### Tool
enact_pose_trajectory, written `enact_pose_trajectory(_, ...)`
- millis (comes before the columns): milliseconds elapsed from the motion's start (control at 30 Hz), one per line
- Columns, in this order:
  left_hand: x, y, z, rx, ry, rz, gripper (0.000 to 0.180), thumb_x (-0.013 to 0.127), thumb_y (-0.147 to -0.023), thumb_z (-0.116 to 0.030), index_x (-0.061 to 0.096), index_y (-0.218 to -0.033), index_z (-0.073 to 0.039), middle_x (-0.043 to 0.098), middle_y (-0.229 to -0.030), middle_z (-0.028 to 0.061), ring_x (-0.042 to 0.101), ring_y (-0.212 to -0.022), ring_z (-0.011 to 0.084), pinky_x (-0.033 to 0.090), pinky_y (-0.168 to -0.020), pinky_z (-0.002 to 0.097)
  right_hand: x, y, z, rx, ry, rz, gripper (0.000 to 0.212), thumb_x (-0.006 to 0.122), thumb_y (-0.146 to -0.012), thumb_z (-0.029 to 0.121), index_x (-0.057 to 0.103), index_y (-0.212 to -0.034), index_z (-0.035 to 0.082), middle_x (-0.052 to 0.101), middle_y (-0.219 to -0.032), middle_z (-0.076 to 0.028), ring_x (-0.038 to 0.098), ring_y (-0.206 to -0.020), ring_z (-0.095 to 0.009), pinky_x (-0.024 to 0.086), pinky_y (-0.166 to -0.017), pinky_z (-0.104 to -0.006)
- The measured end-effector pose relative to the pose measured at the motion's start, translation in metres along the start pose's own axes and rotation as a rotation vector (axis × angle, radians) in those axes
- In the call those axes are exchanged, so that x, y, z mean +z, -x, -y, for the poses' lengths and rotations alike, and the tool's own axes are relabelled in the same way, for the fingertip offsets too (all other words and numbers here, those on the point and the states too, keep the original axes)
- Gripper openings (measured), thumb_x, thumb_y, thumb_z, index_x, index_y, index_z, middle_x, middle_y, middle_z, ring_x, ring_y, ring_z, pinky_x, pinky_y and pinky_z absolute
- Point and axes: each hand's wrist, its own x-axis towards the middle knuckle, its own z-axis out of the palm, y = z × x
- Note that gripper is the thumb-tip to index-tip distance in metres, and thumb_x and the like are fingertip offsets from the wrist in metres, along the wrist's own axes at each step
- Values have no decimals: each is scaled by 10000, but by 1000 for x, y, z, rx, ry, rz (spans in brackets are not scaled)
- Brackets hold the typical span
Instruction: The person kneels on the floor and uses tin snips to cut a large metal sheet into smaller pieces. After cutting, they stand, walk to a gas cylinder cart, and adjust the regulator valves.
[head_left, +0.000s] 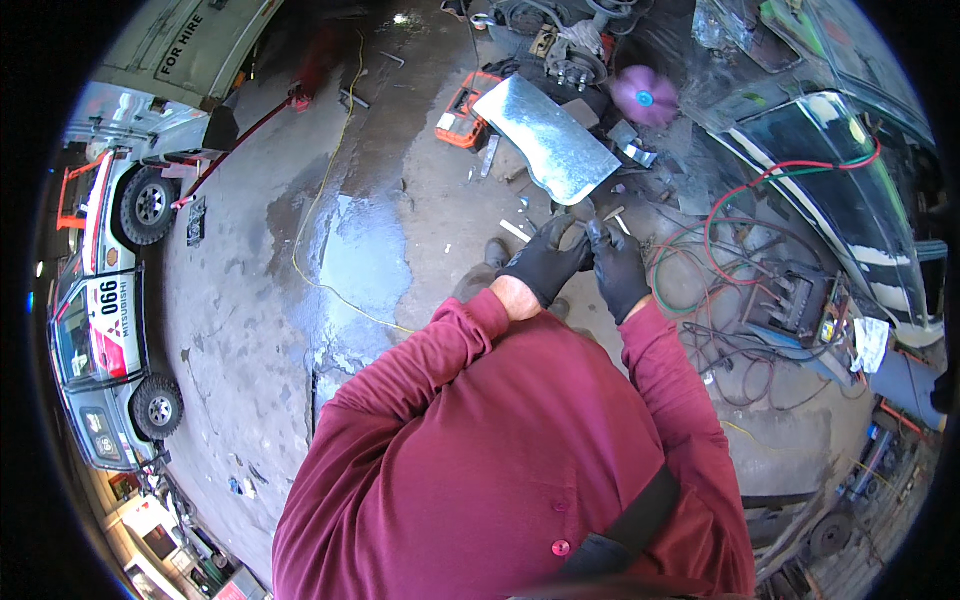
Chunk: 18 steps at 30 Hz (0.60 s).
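My left hand, in a black glove, is raised in front of my chest with its fingers curled closed. Close against it, my right hand, gloved in black too, has its fingers pinched together. A small brownish thing seems to sit between the fingertips, but it is too small to name. Just beyond the hands lies a shiny, curved-edge piece of sheet metal. An orange-and-black case stands at its left end. White strips and metal scraps are scattered below the sheet.
Red and green hoses loop to the right, by a dark box with cables. A vehicle door panel leans there. Left are a yellow cord, a wet floor patch, a red jack handle and a parked off-road vehicle.
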Motion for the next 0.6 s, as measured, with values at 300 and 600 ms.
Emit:
enact_pose_trajectory(300,-18,-24,45,491,-656,157,526,481,-985,-187,477,-1479,-5,488,-1498,224,489,-1382,358,397,-1161,416,3,-44,-4,62,222,-158,372,577,-1081,363,680,-905,52,559,-730,28,452,-674,-76,412,-613,-287)
enact_pose_trajectory(600,-91,-23,72,663,-747,728,196,571,-863,-153,633,-985,-14,675,-959,163,691,-894,336,570,-769,427,27,-85,-3,186,173,-251,378,574,-1078,363,669,-913,37,561,-685,0,496,-583,-107,440,-561,-320)
